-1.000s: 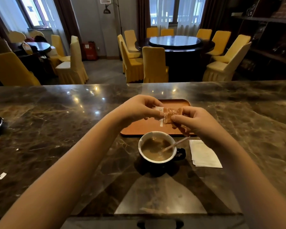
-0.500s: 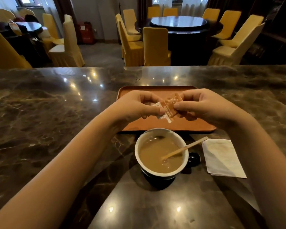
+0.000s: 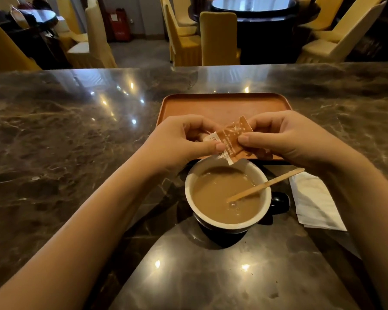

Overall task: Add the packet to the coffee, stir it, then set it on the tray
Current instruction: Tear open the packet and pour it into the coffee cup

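Note:
A small brown and white packet (image 3: 230, 138) is pinched between my left hand (image 3: 184, 139) and my right hand (image 3: 285, 136), just above the far rim of the cup. The packet is tilted, one white corner pointing down toward the coffee. The dark cup (image 3: 227, 223) with a white inside holds light brown coffee, and a wooden stir stick (image 3: 266, 185) leans in it toward the right. An orange-brown tray (image 3: 224, 106) lies behind the cup, partly hidden by both hands.
The cup stands on a dark marble counter (image 3: 76, 142). A folded white napkin (image 3: 316, 202) lies right of the cup. Beyond the counter stand yellow chairs (image 3: 218, 39) and a round dark table (image 3: 255, 10).
The view has come closer and tipped down. Both hands have carried the packet nearer to the cup, and the packet has tilted so a corner hangs over the rim.

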